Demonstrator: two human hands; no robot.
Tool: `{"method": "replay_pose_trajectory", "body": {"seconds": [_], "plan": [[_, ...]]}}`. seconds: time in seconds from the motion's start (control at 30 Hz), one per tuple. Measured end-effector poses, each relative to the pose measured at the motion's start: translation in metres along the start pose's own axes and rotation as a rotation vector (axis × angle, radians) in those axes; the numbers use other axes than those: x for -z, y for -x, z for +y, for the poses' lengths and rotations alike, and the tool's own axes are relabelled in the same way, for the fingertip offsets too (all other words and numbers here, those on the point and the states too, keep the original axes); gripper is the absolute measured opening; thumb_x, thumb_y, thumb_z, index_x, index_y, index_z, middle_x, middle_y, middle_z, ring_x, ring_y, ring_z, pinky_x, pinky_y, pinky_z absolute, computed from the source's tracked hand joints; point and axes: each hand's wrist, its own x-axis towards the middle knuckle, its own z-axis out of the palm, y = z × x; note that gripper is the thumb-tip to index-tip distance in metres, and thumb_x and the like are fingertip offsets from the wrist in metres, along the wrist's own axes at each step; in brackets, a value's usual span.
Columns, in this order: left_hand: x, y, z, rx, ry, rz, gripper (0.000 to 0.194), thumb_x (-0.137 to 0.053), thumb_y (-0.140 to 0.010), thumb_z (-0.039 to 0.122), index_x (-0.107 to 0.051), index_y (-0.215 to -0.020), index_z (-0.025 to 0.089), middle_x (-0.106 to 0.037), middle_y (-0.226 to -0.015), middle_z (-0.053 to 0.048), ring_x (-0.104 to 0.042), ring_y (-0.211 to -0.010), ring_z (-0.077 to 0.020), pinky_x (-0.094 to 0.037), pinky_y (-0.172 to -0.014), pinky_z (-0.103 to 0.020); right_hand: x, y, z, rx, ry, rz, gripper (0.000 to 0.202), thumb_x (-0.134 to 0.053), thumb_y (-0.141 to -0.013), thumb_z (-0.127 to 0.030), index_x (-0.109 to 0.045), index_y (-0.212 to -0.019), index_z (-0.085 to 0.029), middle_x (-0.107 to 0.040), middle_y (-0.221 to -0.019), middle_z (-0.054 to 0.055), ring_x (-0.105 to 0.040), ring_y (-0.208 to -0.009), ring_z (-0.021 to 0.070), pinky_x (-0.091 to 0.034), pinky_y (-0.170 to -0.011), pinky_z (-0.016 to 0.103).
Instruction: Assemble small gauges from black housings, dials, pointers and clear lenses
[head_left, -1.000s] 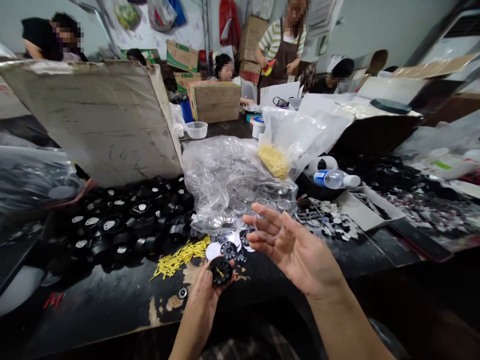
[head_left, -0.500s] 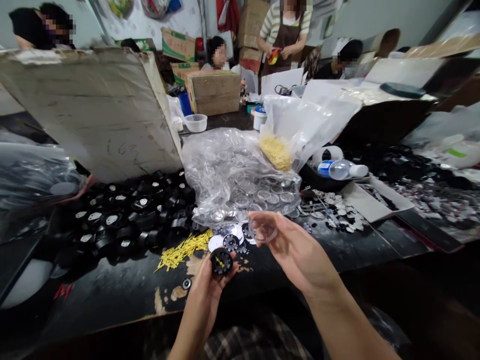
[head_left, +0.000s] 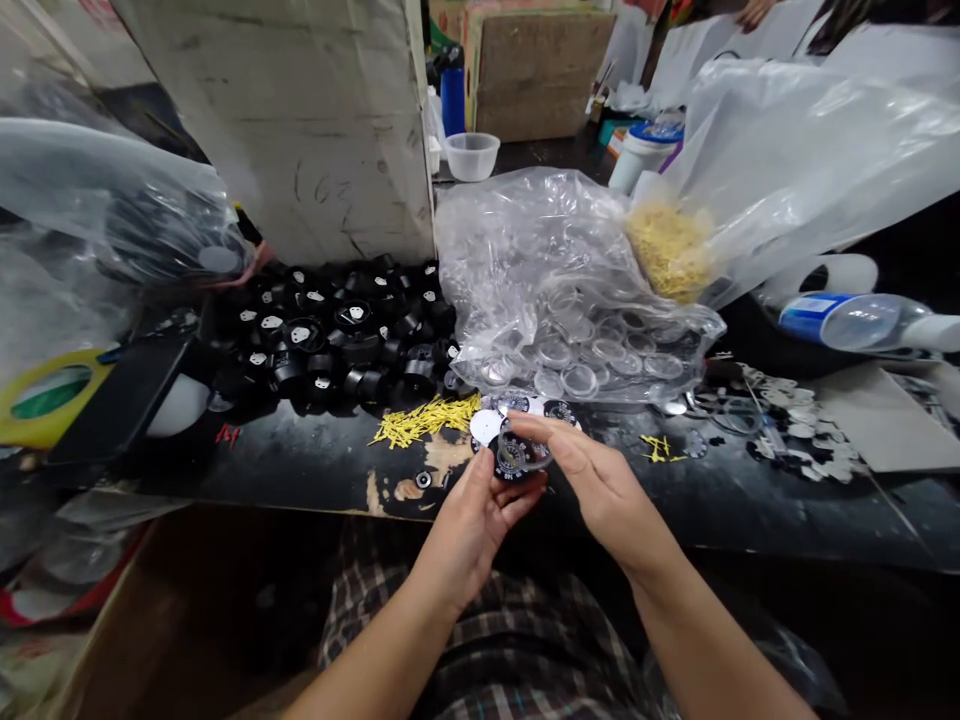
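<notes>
My left hand [head_left: 480, 515] is closed around a small round black gauge [head_left: 510, 468] with a printed dial, its face turned up. A clear plastic lens cover [head_left: 534, 452] is pinched in my right hand [head_left: 589, 470], tilted over the gauge's right side; whether the two touch I cannot tell. Just behind my hands lie white and black dial discs [head_left: 486, 427]. Left of them is a pile of yellow pointers [head_left: 426, 420]. Beyond the discs, an open plastic bag [head_left: 525, 240] spills more clear round covers [head_left: 579, 379].
Many black housings [head_left: 360, 345] are heaped at the left before a tall grey board [head_left: 322, 120]. At right are a second bag holding yellow pieces [head_left: 670, 250], a plastic bottle [head_left: 855, 320], small white parts [head_left: 802, 425] and a shallow box [head_left: 885, 410]. A small ring [head_left: 424, 480] lies near the table's front edge.
The view has tilted down and shifted left. My right hand has brought the clear lens cover from beside the gauge to over it. My left hand keeps hold of the gauge.
</notes>
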Motion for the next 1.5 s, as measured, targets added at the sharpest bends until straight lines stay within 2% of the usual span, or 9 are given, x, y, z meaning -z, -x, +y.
{"method": "replay_pose_trajectory", "body": {"seconds": [0.27,0.4,0.5,0.7,0.9,1.1,1.3,1.4,1.5], "plan": [[0.007,-0.003,0.001,0.022,0.011,0.129,0.037,-0.049,-0.091,0.041,-0.065,-0.108,0.012,-0.073,-0.102,-0.013,-0.068,-0.090,-0.0202,-0.048,-0.092,-0.036,0.002,0.005,0.012,-0.208,0.036,0.168,0.037,-0.051,-0.091,-0.040,-0.059,-0.122,-0.022,-0.072,-0.094,0.004,-0.066,-0.089,0.0197,-0.051,-0.085,0.036],[0.009,-0.003,-0.004,0.039,0.049,0.065,0.040,-0.052,-0.089,0.046,-0.066,-0.109,0.016,-0.073,-0.103,-0.011,-0.067,-0.092,-0.0201,-0.048,-0.093,-0.037,-0.007,0.006,0.010,-0.022,0.219,0.114,0.038,-0.048,-0.093,-0.034,-0.056,-0.129,-0.026,-0.067,-0.097,0.006,-0.059,-0.096,0.0211,-0.045,-0.093,0.042],[0.008,-0.001,-0.007,-0.006,0.022,0.041,0.035,-0.057,-0.087,0.044,-0.064,-0.113,0.021,-0.070,-0.112,-0.007,-0.066,-0.096,-0.0195,-0.050,-0.091,-0.036,-0.011,0.003,0.009,0.110,0.392,0.117,0.032,-0.052,-0.090,-0.031,-0.064,-0.120,-0.029,-0.059,-0.117,0.008,-0.051,-0.107,0.0244,-0.038,-0.099,0.047],[0.005,0.004,-0.004,-0.053,-0.076,0.019,0.034,-0.060,-0.086,0.039,-0.064,-0.113,0.020,-0.069,-0.113,-0.008,-0.065,-0.099,-0.0214,-0.050,-0.092,-0.038,-0.009,-0.003,0.014,-0.104,0.048,-0.004,0.027,-0.048,-0.093,-0.034,-0.069,-0.109,-0.026,-0.062,-0.113,0.005,-0.055,-0.111,0.0203,-0.041,-0.099,0.038],[0.010,0.002,-0.006,-0.089,-0.228,-0.001,0.036,-0.060,-0.086,0.034,-0.057,-0.120,0.024,-0.060,-0.129,-0.006,-0.053,-0.122,-0.0261,-0.047,-0.097,-0.039,-0.012,-0.001,0.014,0.019,0.258,-0.069,0.027,-0.052,-0.091,-0.032,-0.067,-0.112,-0.027,-0.060,-0.119,0.006,-0.051,-0.114,0.0221,-0.036,-0.102,0.041],[0.016,0.009,-0.006,-0.233,-0.658,-0.108,0.041,-0.058,-0.087,0.031,-0.052,-0.127,0.023,-0.058,-0.134,-0.005,-0.050,-0.125,-0.0210,-0.034,-0.109,-0.035,-0.013,-0.003,0.001,0.041,0.530,0.041,0.039,-0.034,-0.098,-0.039,-0.055,-0.072,-0.019,-0.055,-0.070,0.002,-0.051,-0.071,0.0172,-0.036,-0.070,0.032],[0.007,0.017,0.002,-0.285,-0.845,-0.139,0.041,-0.055,-0.088,0.034,-0.052,-0.128,0.023,-0.060,-0.131,-0.005,-0.055,-0.120,-0.0191,-0.038,-0.105,-0.030,-0.026,-0.003,-0.002,0.187,0.581,0.134,0.038,-0.027,-0.098,-0.025,-0.043,-0.064,-0.021,-0.048,-0.060,-0.001,-0.043,-0.061,0.0147,-0.031,-0.063,0.030],[0.017,0.025,0.010,-0.267,-0.890,-0.074,0.039,-0.056,-0.087,0.033,-0.054,-0.125,0.024,-0.062,-0.129,-0.004,-0.056,-0.119,-0.0202,-0.039,-0.103,-0.031,-0.032,-0.004,-0.002,0.141,0.537,0.027,0.039,-0.032,-0.098,-0.030,-0.044,-0.062,-0.020,-0.049,-0.060,-0.001,-0.045,-0.061,0.0145,-0.032,-0.064,0.029],[0.059,0.054,0.019,-0.153,-0.917,0.061,0.039,-0.056,-0.086,0.036,-0.056,-0.123,0.023,-0.065,-0.124,-0.006,-0.059,-0.115,-0.0233,-0.042,-0.101,-0.035,-0.031,-0.003,-0.002,0.022,0.398,-0.244,0.033,-0.040,-0.096,-0.037,-0.056,-0.072,-0.021,-0.059,-0.069,-0.001,-0.052,-0.068,0.0148,-0.035,-0.068,0.028]]}}
